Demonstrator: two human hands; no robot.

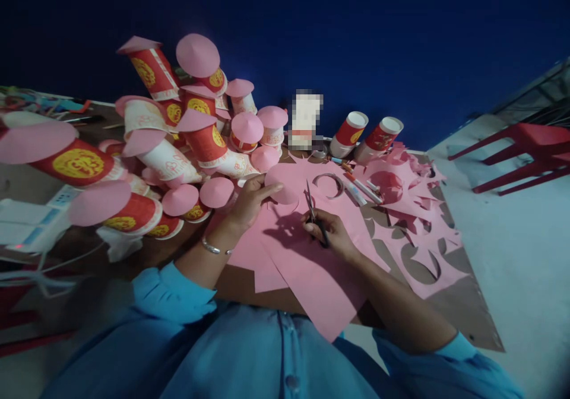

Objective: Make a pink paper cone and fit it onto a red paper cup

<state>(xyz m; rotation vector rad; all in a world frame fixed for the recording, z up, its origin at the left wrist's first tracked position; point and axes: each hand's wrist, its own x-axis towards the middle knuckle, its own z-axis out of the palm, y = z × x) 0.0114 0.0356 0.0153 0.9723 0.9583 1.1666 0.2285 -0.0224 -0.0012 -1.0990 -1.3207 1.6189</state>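
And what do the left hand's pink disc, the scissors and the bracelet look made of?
Pink disc: probably matte paper or thin card, thin and glossless. Scissors: greyish blades, likely metal; black handles, perhaps plastic. Bracelet: silvery, shiny, apparently metal.

You face a dark blue wall (401, 31), with a brown worktop (472, 313) before you. To your right, a red stool (543, 136) stands on the pale floor (529, 256). The light around you is dim.
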